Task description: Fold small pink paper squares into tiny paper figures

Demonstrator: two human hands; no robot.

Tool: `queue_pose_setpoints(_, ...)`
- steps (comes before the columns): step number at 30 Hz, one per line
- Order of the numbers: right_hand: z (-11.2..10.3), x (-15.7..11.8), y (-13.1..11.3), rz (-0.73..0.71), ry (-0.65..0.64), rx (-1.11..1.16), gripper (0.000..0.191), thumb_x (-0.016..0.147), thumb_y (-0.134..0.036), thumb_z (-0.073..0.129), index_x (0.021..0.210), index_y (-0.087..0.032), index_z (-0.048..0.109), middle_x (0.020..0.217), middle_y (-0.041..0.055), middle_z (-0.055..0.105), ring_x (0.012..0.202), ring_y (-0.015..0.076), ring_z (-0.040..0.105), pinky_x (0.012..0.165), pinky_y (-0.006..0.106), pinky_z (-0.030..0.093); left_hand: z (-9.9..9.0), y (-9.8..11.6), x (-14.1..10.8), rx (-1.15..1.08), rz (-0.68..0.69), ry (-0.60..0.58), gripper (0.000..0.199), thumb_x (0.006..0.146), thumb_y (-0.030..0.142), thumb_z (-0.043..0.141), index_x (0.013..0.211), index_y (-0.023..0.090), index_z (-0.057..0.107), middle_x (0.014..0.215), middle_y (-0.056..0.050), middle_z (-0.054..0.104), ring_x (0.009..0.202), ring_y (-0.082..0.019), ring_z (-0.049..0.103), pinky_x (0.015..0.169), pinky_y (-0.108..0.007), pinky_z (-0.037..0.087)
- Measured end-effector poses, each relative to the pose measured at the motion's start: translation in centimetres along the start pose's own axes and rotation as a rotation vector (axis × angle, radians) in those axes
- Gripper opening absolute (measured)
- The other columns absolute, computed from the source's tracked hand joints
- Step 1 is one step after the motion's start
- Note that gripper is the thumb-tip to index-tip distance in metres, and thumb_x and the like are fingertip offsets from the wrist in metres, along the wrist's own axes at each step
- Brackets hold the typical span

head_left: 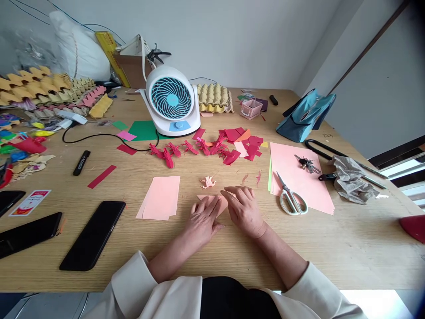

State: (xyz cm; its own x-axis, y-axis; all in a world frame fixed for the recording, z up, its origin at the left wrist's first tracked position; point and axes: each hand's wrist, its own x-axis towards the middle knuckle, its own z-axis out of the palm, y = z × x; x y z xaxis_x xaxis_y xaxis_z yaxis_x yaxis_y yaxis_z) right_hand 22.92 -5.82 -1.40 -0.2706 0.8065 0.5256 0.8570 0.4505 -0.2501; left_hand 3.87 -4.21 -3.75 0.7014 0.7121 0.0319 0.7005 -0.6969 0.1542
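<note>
A folded piece of pink paper (222, 209) lies on the table in front of me, largely covered by my hands. My left hand (204, 219) rests flat on it, fingers stretched out and pressing it down. Curled at the paper's right side is my right hand (244, 210), its bent fingers at the edge; the thumb is hidden. Just beyond my fingers sits a small folded pink paper figure (208, 182). To the left is a stack of pink paper rectangles (161, 199). White-handled scissors (292, 201) lie to the right, partly over large pink sheets (285, 161).
Behind my hands runs a row of red folded paper figures (168, 155) beside red paper scraps (254, 144). A white fan (172, 102) stands farther back. Phones (94, 235) and a black marker (81, 163) lie left; keys (308, 165) and a blue bag (300, 117) are right.
</note>
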Motion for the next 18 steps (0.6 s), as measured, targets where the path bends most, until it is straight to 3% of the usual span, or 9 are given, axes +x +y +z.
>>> queue_pose_setpoints(4, 1.4, -0.2, -0.7, -0.021, -0.143, 0.014, 0.034, 0.097, -0.018, 0.046, 0.128, -0.015, 0.059, 0.126, 0.0145, 0.064, 0.109, 0.0244, 0.058, 0.094, 0.042, 0.046, 0.6, -0.1, -0.1, 0.008, 0.004, 0.009, 0.060, 0.093, 0.053, 0.049, 0.143, 0.020, 0.044, 0.155, -0.011, 0.038, 0.146, -0.037, 0.022, 0.110, -0.058, 0.028)
queue_pose_setpoints(7, 2.7, -0.9, -1.0, 0.019, -0.257, -0.022, 0.043, 0.098, -0.024, 0.046, 0.137, -0.010, 0.052, 0.140, 0.0182, 0.055, 0.126, 0.0274, 0.052, 0.104, 0.044, 0.044, 0.8, -0.1, -0.1, 0.004, 0.003, 0.013, 0.063, 0.092, 0.057, 0.046, 0.141, 0.018, 0.048, 0.155, -0.013, 0.038, 0.147, -0.037, 0.021, 0.112, -0.059, 0.026)
queue_pose_setpoints(11, 3.7, -2.4, -0.9, 0.025, -0.319, -0.075, 0.056, 0.098, -0.028, 0.043, 0.149, -0.006, 0.035, 0.153, 0.0190, 0.040, 0.142, 0.0287, 0.037, 0.113, 0.047, 0.037, 1.0, 0.0, -0.2, 0.020, 0.010, 0.048, 0.071, 0.094, 0.055, 0.043, 0.151, 0.014, 0.032, 0.157, -0.015, 0.034, 0.148, -0.035, 0.022, 0.113, -0.056, 0.027)
queue_pose_setpoints(18, 3.6, -3.2, -0.6, 0.089, -0.365, -0.158, 0.059, 0.099, -0.036, 0.041, 0.150, -0.007, 0.035, 0.158, 0.0162, 0.029, 0.146, 0.0290, 0.029, 0.118, 0.045, 0.028, 1.2, 0.0, -0.3, 0.022, -0.004, 0.078, 0.067, 0.095, 0.037, 0.041, 0.155, 0.014, 0.021, 0.161, -0.012, 0.026, 0.149, -0.031, 0.020, 0.115, -0.054, 0.025)
